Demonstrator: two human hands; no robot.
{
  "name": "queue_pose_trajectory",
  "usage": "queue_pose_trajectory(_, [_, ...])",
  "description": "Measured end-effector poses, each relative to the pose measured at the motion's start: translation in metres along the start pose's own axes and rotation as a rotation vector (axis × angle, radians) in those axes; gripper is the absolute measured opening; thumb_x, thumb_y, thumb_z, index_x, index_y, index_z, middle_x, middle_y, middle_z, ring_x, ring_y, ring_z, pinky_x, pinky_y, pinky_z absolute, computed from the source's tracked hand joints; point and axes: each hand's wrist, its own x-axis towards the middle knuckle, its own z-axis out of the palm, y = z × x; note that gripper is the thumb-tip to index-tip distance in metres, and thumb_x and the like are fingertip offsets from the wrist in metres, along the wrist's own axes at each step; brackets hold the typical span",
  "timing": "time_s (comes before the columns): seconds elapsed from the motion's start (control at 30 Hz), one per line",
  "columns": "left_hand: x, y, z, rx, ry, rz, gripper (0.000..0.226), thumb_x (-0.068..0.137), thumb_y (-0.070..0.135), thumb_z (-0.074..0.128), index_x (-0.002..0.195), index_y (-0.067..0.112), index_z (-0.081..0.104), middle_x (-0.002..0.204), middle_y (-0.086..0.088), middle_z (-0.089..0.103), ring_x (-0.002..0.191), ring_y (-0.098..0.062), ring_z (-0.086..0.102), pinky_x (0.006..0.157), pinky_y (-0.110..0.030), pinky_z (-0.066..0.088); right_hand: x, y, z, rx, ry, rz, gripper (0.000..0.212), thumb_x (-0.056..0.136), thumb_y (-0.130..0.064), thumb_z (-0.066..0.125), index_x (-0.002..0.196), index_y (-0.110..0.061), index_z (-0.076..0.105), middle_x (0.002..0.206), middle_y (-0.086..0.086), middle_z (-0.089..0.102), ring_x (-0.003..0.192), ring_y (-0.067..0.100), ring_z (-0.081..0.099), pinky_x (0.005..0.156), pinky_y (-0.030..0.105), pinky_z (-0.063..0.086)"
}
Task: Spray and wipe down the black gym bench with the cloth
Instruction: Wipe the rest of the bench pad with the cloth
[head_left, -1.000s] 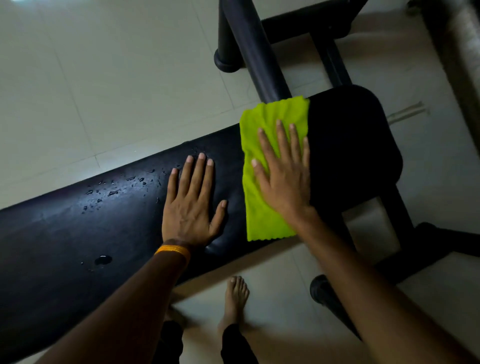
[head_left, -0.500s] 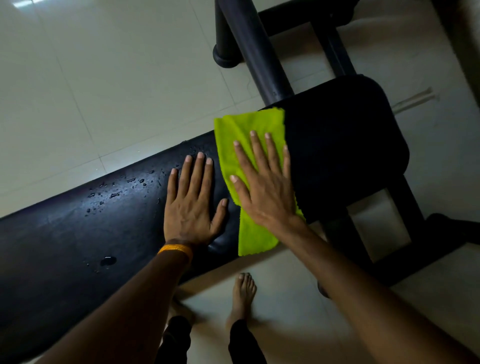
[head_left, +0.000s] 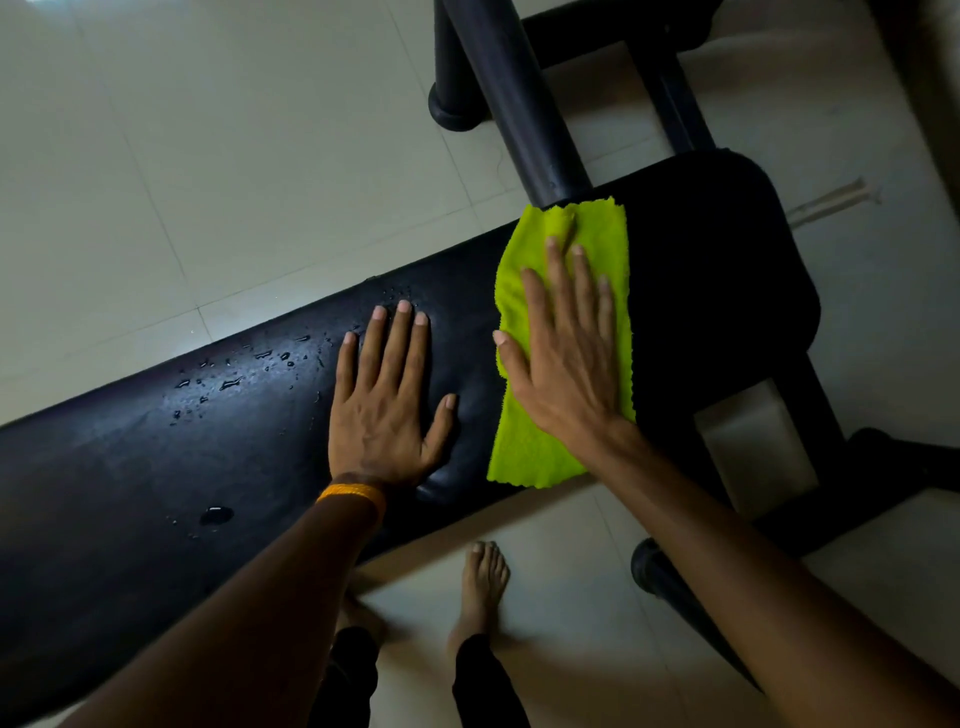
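Observation:
The black gym bench (head_left: 156, 467) runs from the lower left up to a rounded end at the right. A lime-green cloth (head_left: 524, 447) lies flat across its width near that end. My right hand (head_left: 566, 353) presses palm-down on the cloth with fingers spread. My left hand (head_left: 384, 395) rests flat on the bare pad just left of the cloth, an orange band on its wrist. Water droplets (head_left: 228, 384) bead on the pad's far edge, and one larger drop (head_left: 215, 515) sits nearer me.
A thick black frame tube (head_left: 514, 104) rises behind the bench, with a crossbar and rubber foot (head_left: 452, 111) on the pale tiled floor (head_left: 208, 156). More black frame legs (head_left: 670, 577) stand at the right. My bare feet (head_left: 483, 582) are on the floor below the bench.
My right hand slid the cloth left along the bench, then back to the right. My left hand stayed planted in the same spot.

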Motion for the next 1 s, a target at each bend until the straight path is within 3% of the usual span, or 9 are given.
queue_pose_trajectory(0.1, [0.0,-0.001,-0.001,-0.006,0.004,0.005,0.079,0.096,0.052,0.035,0.16,0.007,0.024,0.169,-0.013,0.018,0.157,-0.03,0.012,0.127,-0.051,0.011,0.007,-0.004,0.01,-0.011,-0.024,-0.039,0.068,0.101,-0.053,0.034,0.161,-0.024,0.02,0.17,0.005,0.01,0.157,0.03,0.006,0.124,0.056,0.01])
queue_pose_trajectory(0.23, [-0.002,0.0,0.0,0.007,-0.012,0.005,0.079,0.097,0.054,0.03,0.16,0.008,0.022,0.169,-0.013,0.016,0.158,-0.03,0.009,0.128,-0.05,0.009,0.031,0.048,0.003,-0.018,-0.04,-0.218,0.059,0.104,-0.047,0.032,0.16,-0.031,0.024,0.169,0.004,0.015,0.157,0.029,0.011,0.126,0.051,0.012])
queue_pose_trajectory(0.4, [0.0,0.001,-0.002,0.005,-0.032,0.0,0.079,0.097,0.054,0.03,0.161,0.008,0.018,0.17,-0.012,0.013,0.158,-0.029,0.007,0.127,-0.051,0.009,0.046,0.025,0.003,-0.01,0.092,0.267,0.058,0.103,-0.047,0.028,0.159,-0.032,0.027,0.169,0.005,0.018,0.156,0.032,0.013,0.125,0.055,0.012])
queue_pose_trajectory(0.5, [-0.001,0.0,0.0,0.006,-0.023,0.004,0.079,0.097,0.054,0.03,0.161,0.008,0.02,0.169,-0.012,0.014,0.158,-0.029,0.008,0.127,-0.052,0.01,0.017,-0.021,0.013,0.028,0.014,-0.086,0.055,0.105,-0.042,0.032,0.158,-0.031,0.03,0.168,0.002,0.022,0.155,0.031,0.017,0.125,0.053,0.012])
queue_pose_trajectory(0.57, [-0.001,-0.001,0.002,0.004,-0.022,0.011,0.079,0.097,0.054,0.03,0.161,0.008,0.02,0.169,-0.012,0.015,0.158,-0.03,0.008,0.127,-0.051,0.01,0.023,-0.007,0.011,0.004,-0.067,-0.421,0.054,0.105,-0.04,0.033,0.158,-0.031,0.029,0.168,0.0,0.022,0.155,0.028,0.018,0.125,0.05,0.013])
queue_pose_trajectory(0.63, [-0.002,0.0,0.001,0.01,-0.026,0.009,0.079,0.097,0.054,0.029,0.161,0.008,0.018,0.17,-0.012,0.013,0.158,-0.029,0.007,0.127,-0.051,0.009,0.045,0.025,0.008,-0.033,-0.097,-0.533,0.055,0.105,-0.041,0.033,0.158,-0.031,0.028,0.168,0.001,0.023,0.155,0.027,0.018,0.124,0.048,0.014])
queue_pose_trajectory(0.77, [-0.002,0.001,0.0,0.005,-0.03,0.0,0.079,0.098,0.054,0.028,0.162,0.009,0.015,0.17,-0.011,0.011,0.158,-0.029,0.005,0.128,-0.051,0.007,0.048,0.08,0.0,0.0,0.039,-0.053,0.055,0.106,-0.049,0.028,0.158,-0.032,0.028,0.168,0.003,0.022,0.156,0.028,0.017,0.125,0.05,0.015])
queue_pose_trajectory(0.87, [-0.001,0.001,0.0,0.005,-0.024,0.001,0.079,0.098,0.054,0.028,0.162,0.009,0.015,0.17,-0.011,0.011,0.158,-0.029,0.005,0.128,-0.05,0.007,0.004,0.037,0.008,0.007,0.111,0.308,0.057,0.105,-0.049,0.027,0.159,-0.031,0.026,0.169,0.003,0.018,0.156,0.029,0.014,0.125,0.052,0.013])
queue_pose_trajectory(1.0, [-0.003,-0.001,0.002,-0.011,0.003,0.011,0.078,0.098,0.053,0.032,0.161,0.008,0.019,0.17,-0.011,0.014,0.158,-0.028,0.008,0.128,-0.05,0.009,-0.031,0.006,0.016,0.015,-0.001,-0.036,0.056,0.105,-0.049,0.031,0.159,-0.033,0.026,0.169,0.001,0.018,0.156,0.028,0.014,0.125,0.052,0.012])
